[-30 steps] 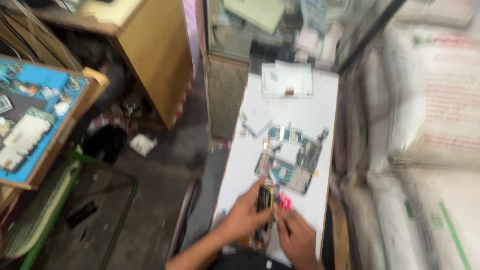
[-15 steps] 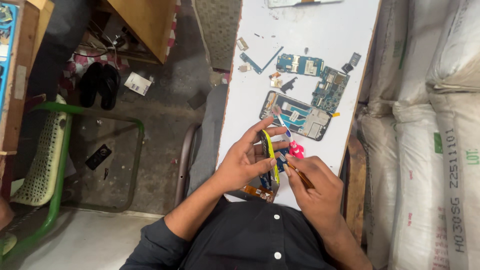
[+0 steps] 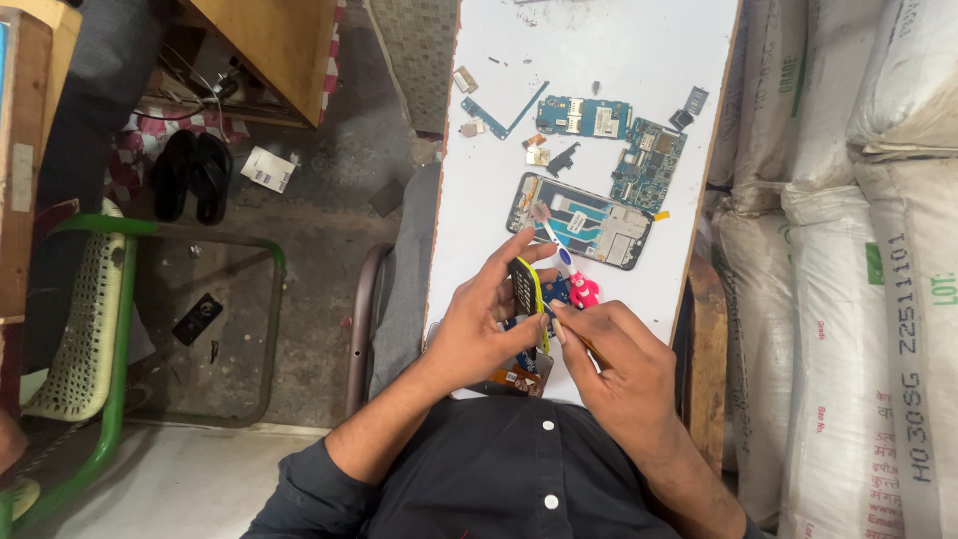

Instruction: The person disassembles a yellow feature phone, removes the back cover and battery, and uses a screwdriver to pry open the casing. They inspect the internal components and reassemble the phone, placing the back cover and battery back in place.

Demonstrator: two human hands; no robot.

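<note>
A green chair (image 3: 100,329) sits cut off at nine o'clock. The left hand (image 3: 484,329) curls around a small yellow-edged phone (image 3: 527,289), keypad showing. The right hand (image 3: 619,364) pinches a thin tool, mostly hidden, against it. At twelve o'clock, an opened phone frame (image 3: 584,220) lies on the narrow white bench (image 3: 619,50), sacks (image 3: 848,250) crowding its edge.

- White woven sacks (image 3: 858,250) are stacked along the right edge, just beside the white table; dark lettering and green patches are printed on their sides.
- A small white paper label or packet (image 3: 266,169), rectangular with dark print, is seen lying on the dark floor at upper left, near a pair of black sandals.
- A flat dark rectangular object (image 3: 197,318), possibly a screen, is seen on the floor inside the green chair frame; it cannot be told for certain.
</note>
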